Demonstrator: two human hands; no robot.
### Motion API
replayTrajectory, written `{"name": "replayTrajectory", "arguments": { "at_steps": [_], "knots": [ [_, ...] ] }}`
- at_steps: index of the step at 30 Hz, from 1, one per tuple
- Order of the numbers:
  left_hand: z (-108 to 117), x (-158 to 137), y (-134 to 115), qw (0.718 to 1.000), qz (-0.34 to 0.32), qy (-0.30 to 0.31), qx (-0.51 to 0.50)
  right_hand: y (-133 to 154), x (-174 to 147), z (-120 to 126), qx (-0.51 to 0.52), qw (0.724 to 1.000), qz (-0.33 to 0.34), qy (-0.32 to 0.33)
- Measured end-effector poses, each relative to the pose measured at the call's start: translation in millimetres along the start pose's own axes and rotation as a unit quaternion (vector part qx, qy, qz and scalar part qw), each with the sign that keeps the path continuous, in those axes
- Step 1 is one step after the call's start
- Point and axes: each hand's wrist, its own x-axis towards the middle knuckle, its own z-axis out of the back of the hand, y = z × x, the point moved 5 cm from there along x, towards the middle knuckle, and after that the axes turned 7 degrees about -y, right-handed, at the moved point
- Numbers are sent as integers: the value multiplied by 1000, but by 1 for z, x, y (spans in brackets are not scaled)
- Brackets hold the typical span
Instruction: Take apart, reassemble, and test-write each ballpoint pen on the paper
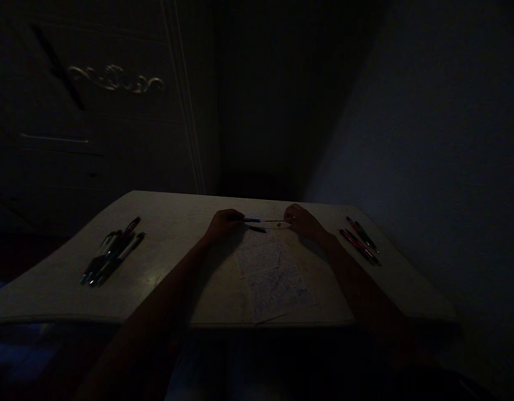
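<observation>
My left hand (pixel 224 224) is closed around a dark pen barrel (pixel 251 220) with a bluish end that points right. Opposite it, my right hand (pixel 297 219) pinches a thin dark rod (pixel 274 221), which looks like a pen refill; its tip points at the barrel, with a small gap between. Just below them on the table lies a short dark pen part (pixel 257 229). A tiny piece (pixel 279 225) rests near my right fingers, too small to name. Under and in front of my hands are scribbled paper sheets (pixel 277 284). Dim light hides finger detail.
On the white table (pixel 169 223), a pile of several pens (pixel 112 250) lies at the left. Several red and dark pens (pixel 360 242) lie at the right. A wall (pixel 427 139) borders the right side; a cabinet with ornate trim (pixel 114 78) stands at the back left.
</observation>
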Motion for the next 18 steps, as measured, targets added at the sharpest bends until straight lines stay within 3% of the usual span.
{"name": "replayTrajectory", "arguments": {
  "at_steps": [18],
  "knots": [
    [-1, 0, -1, 1000, 2, 4, 20, 6, -1, 0, 3, 1000, 13, 10]
  ]
}}
